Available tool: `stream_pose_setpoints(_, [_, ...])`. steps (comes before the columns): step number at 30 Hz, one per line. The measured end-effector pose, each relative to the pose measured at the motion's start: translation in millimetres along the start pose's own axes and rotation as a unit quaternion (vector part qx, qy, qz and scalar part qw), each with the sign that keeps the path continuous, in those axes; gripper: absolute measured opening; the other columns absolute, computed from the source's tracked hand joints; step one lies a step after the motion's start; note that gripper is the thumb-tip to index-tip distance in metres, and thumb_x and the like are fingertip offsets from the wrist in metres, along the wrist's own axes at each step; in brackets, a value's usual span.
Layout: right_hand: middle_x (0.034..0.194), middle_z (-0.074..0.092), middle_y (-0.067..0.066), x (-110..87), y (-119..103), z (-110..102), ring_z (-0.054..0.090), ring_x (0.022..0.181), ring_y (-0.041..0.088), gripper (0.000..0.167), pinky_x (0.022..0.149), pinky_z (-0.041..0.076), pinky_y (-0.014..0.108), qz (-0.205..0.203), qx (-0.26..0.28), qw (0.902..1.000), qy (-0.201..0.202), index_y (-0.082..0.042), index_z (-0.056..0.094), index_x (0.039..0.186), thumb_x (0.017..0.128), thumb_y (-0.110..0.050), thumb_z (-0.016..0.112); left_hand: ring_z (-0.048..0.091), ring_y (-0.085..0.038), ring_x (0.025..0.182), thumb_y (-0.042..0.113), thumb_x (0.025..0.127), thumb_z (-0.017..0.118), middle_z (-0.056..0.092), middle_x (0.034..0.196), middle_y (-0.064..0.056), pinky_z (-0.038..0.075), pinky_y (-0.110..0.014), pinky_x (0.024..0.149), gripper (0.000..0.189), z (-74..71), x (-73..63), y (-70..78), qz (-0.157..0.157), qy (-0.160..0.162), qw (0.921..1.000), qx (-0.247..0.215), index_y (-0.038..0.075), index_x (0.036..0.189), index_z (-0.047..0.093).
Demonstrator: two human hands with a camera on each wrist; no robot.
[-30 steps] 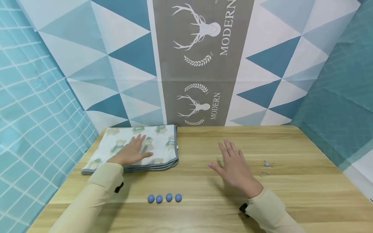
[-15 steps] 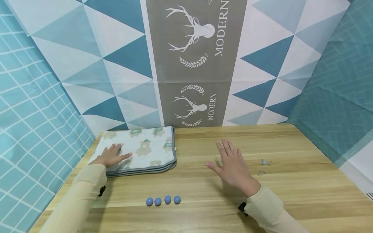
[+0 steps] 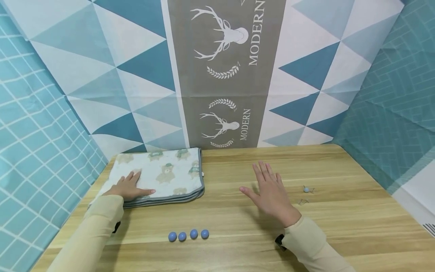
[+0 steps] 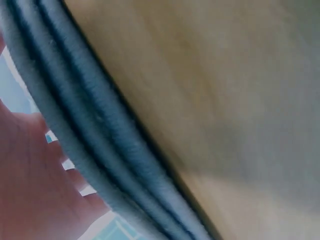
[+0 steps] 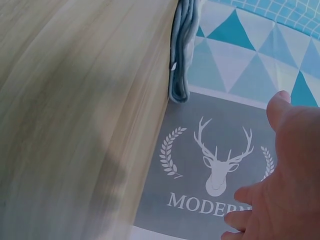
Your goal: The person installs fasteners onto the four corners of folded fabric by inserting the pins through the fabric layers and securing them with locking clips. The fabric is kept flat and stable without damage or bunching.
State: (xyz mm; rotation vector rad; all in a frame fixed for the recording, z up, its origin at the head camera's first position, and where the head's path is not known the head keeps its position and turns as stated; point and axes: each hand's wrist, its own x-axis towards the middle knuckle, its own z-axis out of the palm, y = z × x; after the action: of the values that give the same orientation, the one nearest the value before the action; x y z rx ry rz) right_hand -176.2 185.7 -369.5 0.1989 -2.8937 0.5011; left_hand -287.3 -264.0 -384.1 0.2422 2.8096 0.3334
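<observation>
A folded white cloth (image 3: 180, 181) with a bear print and grey-blue edging lies at the back left of the wooden table. My left hand (image 3: 127, 187) is over its front left part, fingers spread and thumb pointing right; contact is hard to tell. In the left wrist view, that hand (image 4: 40, 190) appears beside the cloth's layered edges (image 4: 95, 120). My right hand (image 3: 273, 198) hovers palm down above the table on the right, fingers straight, holding nothing. The right wrist view shows this hand (image 5: 295, 175) apart from the cloth (image 5: 182, 55).
Several small blue balls (image 3: 193, 234) sit in a row near the table's front middle. Right of my right hand lie a small light-blue bead-like thing (image 3: 306, 189) with thin wiry bits and another thin wiry piece (image 3: 303, 202). A patterned backdrop (image 3: 217, 94) stands behind the table.
My left hand has moved left and nearer across the cloth, then slowed, with its thumb lower now. The right hand has stayed nearly still. The whole view has shifted slightly.
</observation>
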Motion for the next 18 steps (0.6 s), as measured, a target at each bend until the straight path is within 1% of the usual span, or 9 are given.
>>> stream_pose_setpoints(2, [0.162,0.012,0.015,-0.1,1.4,-0.2,0.009,0.151,0.036,0.089,0.117,0.014,0.063,0.001,-0.002,1.0,-0.001,-0.009,0.017,0.154,0.091,-0.065,0.046,0.002,-0.068,0.133,0.074,0.078,0.055,0.004,0.152,-0.041,0.013,-0.079,0.103,0.117,-1.1,-0.2,4.3,-0.005,-0.006,1.0,0.0,-0.003,0.153,0.008])
stream_pose_setpoints(6, [0.162,0.011,0.015,0.5,2.9,-0.4,0.008,0.151,0.036,0.09,0.118,0.013,0.063,0.001,-0.003,1.0,-0.002,-0.009,0.016,0.154,0.091,-0.065,0.045,0.0,-0.067,0.134,0.077,0.077,0.054,0.002,0.153,-0.039,0.013,-0.079,0.103,0.119,0.9,5.0,11.2,-0.008,-0.016,0.9998,-0.002,-0.001,0.153,0.006])
stream_pose_setpoints(10, [0.162,0.011,0.016,0.3,2.7,-1.0,0.008,0.15,0.037,0.09,0.117,0.013,0.063,0.002,-0.005,1.0,-0.002,-0.008,0.016,0.154,0.091,-0.065,0.045,0.004,-0.066,0.135,0.082,0.075,0.05,0.006,0.154,-0.037,0.018,-0.078,0.103,0.12,9.8,13.1,28.6,-0.002,-0.002,0.9999,0.017,0.0,0.153,0.01])
stream_pose_setpoints(13, [0.162,0.011,0.016,0.4,2.0,-1.6,0.009,0.15,0.038,0.09,0.117,0.013,0.063,0.003,-0.007,1.0,-0.003,-0.008,0.016,0.154,0.091,-0.064,0.047,0.009,-0.065,0.136,0.085,0.073,0.047,0.01,0.155,-0.035,0.025,-0.076,0.102,0.121,20.5,19.1,51.4,0.004,0.01,0.9993,0.036,0.001,0.153,0.014])
stream_pose_setpoints(18, [0.162,0.01,0.017,0.9,1.1,-4.3,0.008,0.15,0.039,0.089,0.117,0.013,0.063,0.007,-0.007,0.9999,-0.005,-0.006,0.015,0.154,0.092,-0.06,0.049,0.018,-0.064,0.135,0.083,0.073,0.05,0.016,0.155,-0.033,0.034,-0.069,0.102,0.12,29.5,21.2,102.9,0.0,0.02,0.9979,0.062,0.0,0.152,0.018])
